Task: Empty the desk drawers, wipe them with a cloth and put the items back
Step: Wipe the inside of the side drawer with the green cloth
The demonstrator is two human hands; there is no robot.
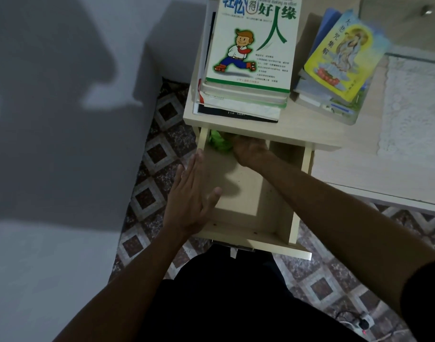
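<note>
While the drawer [246, 198] stands pulled out at frame centre, the right hand [248, 150] reaches to its upper back corner, fingers closed on a green cloth [218, 141]. Flat and open, the left hand [191, 193] rests on the drawer's left wall, fingers straight.

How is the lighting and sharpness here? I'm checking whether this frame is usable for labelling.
Head view: dim overall, with a large hard shadow on the wall; the green cloth and right hand sit in shade under the desk top; the yellow book looks smeared; straight edges bow from the wide lens; the left hand reads clearly.
</note>
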